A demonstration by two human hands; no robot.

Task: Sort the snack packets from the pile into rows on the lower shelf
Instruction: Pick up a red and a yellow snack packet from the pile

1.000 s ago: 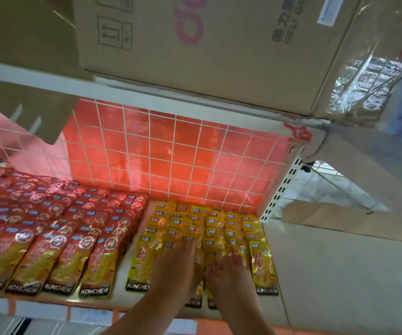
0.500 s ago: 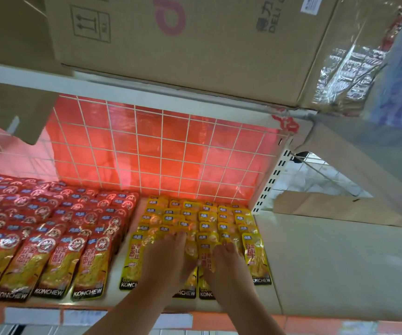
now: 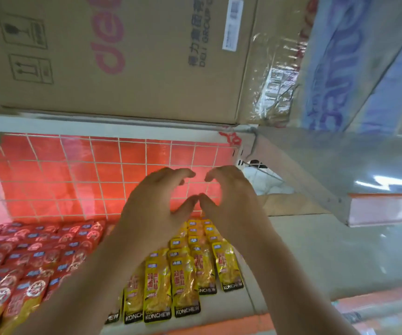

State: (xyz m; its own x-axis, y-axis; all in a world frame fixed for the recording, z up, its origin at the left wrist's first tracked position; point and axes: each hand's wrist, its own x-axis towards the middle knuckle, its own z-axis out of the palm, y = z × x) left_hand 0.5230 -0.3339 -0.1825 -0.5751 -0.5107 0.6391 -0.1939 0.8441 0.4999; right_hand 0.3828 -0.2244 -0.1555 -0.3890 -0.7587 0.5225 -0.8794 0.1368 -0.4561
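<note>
Two hands hover empty above the shelf (image 3: 221, 310): the left hand (image 3: 156, 204) and the right hand (image 3: 231, 199) are arched with fingers loosely curved and thumb tips touching, gripping nothing. Below them yellow packets (image 3: 185, 281) lie in overlapping rows, six fronts showing, the rest hidden by the arms. Red packets (image 3: 38, 257) lie beside them to the left, too overlapped to count. A red wire grid (image 3: 74, 180) backs the shelf, and one cardboard box (image 3: 122, 56) sits above.

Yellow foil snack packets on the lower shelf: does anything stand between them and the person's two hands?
Nothing visible does. The left hand and right hand hover empty above the rear of the yellow foil snack packets, in front of the red wire-grid back panel, with only open air beneath. The left forearm hides some packets.
</note>
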